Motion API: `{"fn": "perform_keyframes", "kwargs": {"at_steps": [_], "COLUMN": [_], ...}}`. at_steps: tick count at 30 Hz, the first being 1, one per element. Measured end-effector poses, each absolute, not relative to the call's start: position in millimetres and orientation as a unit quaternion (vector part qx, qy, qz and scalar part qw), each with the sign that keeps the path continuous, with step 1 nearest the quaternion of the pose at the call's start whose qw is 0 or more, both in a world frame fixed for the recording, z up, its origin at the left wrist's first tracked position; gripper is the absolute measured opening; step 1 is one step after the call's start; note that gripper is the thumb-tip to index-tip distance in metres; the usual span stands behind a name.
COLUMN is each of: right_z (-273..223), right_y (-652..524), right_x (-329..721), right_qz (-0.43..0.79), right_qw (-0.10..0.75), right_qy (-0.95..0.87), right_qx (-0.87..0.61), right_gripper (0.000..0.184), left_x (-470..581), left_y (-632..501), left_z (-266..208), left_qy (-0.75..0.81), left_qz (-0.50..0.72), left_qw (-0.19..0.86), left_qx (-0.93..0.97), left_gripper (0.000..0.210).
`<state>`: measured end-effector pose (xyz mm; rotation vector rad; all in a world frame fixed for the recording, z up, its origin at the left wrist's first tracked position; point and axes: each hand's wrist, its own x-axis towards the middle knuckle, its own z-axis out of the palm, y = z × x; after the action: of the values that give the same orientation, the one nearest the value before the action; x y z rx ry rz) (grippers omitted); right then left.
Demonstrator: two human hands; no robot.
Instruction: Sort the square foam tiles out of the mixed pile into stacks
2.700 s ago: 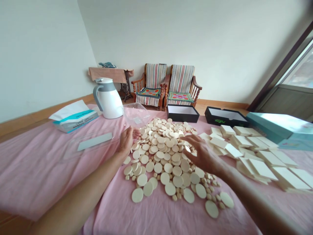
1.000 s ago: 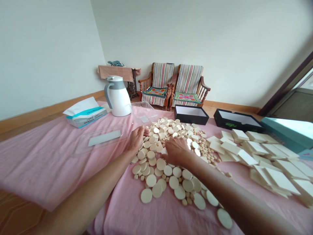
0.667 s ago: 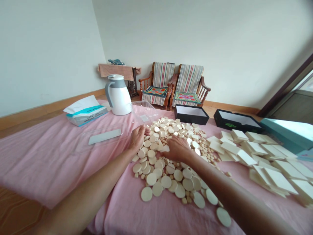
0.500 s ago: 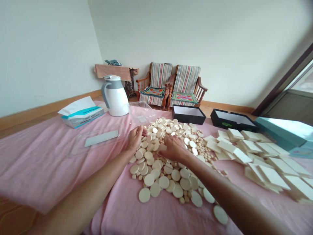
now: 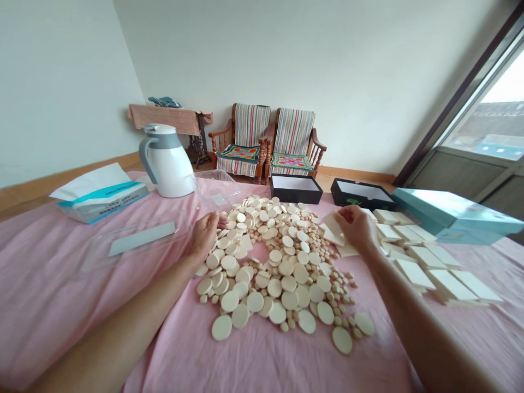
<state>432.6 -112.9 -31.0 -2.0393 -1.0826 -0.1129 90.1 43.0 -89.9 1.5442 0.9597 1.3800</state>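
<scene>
A heap of pale round wooden discs (image 5: 289, 284) mixed with small wooden cubes (image 5: 346, 284) is spread over the pink cloth. My left hand (image 5: 204, 234) rests at the heap's left edge, fingers partly extended against the discs, with nothing seen in its grasp. To the right of the heap, my right hand (image 5: 358, 226) pinches a thin square wooden piece (image 5: 332, 226) between thumb and fingers. Beyond that hand lie stacks of flat rectangular wooden pieces (image 5: 452, 284). Another square piece (image 5: 244, 244) lies among the discs near my left hand.
Two black boxes (image 5: 297, 189) and a light-blue box (image 5: 458, 213) stand along the back and right. A white jug (image 5: 172, 169), a tissue pack (image 5: 106, 199) and a clear plastic tray (image 5: 216, 185) are at the left. Two wooden chairs (image 5: 292, 125) stand behind.
My right hand has moved right from the heap's middle to the side by the stacks, with the square wooden piece. The view has turned right. My left hand stays at the heap's left edge.
</scene>
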Motion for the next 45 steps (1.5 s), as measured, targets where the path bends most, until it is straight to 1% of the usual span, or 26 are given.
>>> {"fn": "perform_keyframes", "kwargs": {"at_steps": [2,4,7,9,12,15,17,20,25,34,36,39,41,42,45], "right_z": [-38.7,-45.1,-47.5,-44.0,-36.9,-36.1,-40.4,-49.9,-58.0,-67.5,-71.5,-73.6,-72.1,-70.9,-67.8], "right_y": [-125.8,-135.5,-142.2,-142.8,-143.1,-145.3,-146.5,-145.4,-141.1,-138.9,-137.6,-136.0,-135.4,-135.0,-132.9], "right_x": [466.1,486.9,493.0,483.5,457.8,429.4,415.4,406.8,412.4,409.8,409.2,410.8,411.8,411.5,406.8], "right_qz": [-0.087,-0.094,-0.132,-0.150,-0.086,-0.013,0.006,0.001,-0.010,-0.036,-0.023,0.020,0.025,0.017,-0.007], "right_qw": [0.378,0.343,0.298,0.283,0.238,0.141,0.084,0.041,0.034,0.056,0.091,0.184,0.212,0.206,0.149], "right_qy": [-0.380,-0.346,-0.323,-0.350,-0.459,-0.562,-0.585,-0.578,-0.553,-0.559,-0.572,-0.588,-0.573,-0.563,-0.560], "right_qx": [-0.840,-0.868,-0.889,-0.880,-0.852,-0.815,-0.806,-0.815,-0.833,-0.827,-0.815,-0.787,-0.791,-0.801,-0.815], "right_gripper": [0.028,0.029,0.032,0.032,0.024,0.027,0.031,0.033,0.029,0.028,0.030,0.034,0.035,0.035,0.039], "left_x": [90.3,90.3,90.1,89.9,89.6,89.4,89.2,88.7,88.0,87.8,87.0,86.3,86.3,86.4,86.7], "left_y": [42.9,42.1,40.7,40.1,40.2,40.9,41.3,41.8,42.7,43.9,44.5,45.3,45.4,45.4,45.7], "left_z": [-89.3,-88.1,-86.2,-85.6,-85.9,-86.9,-87.6,-88.3,-89.4,-90.5,-90.9,-91.6,-91.8,-91.7,-91.3], "left_qy": [0.384,0.387,0.390,0.390,0.389,0.388,0.388,0.387,0.389,0.390,0.390,0.392,0.393,0.394,0.397], "left_qz": [0.549,0.549,0.548,0.548,0.548,0.546,0.545,0.545,0.541,0.542,0.538,0.535,0.533,0.533,0.533], "left_qw": [0.415,0.413,0.413,0.414,0.416,0.417,0.416,0.411,0.411,0.406,0.404,0.405,0.405,0.406,0.410], "left_qx": [0.615,0.615,0.614,0.613,0.613,0.614,0.616,0.620,0.622,0.625,0.628,0.630,0.630,0.629,0.624], "left_gripper": [0.051,0.052,0.052,0.052,0.051,0.051,0.051,0.051,0.050,0.051,0.052,0.051,0.051,0.051,0.051]}}
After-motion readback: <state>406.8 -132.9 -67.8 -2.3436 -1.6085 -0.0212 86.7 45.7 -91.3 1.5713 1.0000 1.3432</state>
